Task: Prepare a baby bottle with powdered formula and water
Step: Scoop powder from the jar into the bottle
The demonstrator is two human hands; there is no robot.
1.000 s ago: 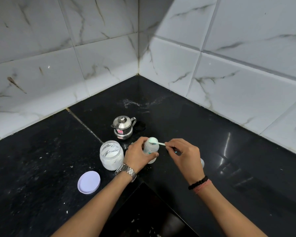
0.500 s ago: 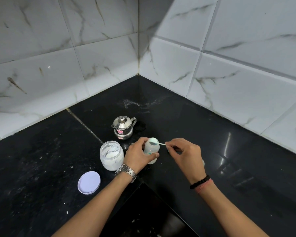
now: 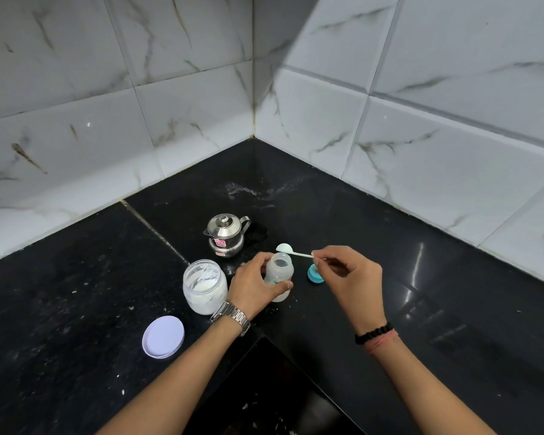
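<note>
Lifting scoop (image 3: pixel 284 248) off bottle (image 3: pixel 279 273) mouth

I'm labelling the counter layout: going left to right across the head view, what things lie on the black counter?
Jar lid → powder jar → baby bottle, gripped by the left hand → teal bottle cap. The steel pot overlaps jar and bottle sideways, so it is omitted.

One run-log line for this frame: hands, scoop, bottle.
left hand: holds baby bottle, uncapped, upright | right hand: pinches scoop above bottle mouth | powder jar: open | steel pot: lidded
</note>
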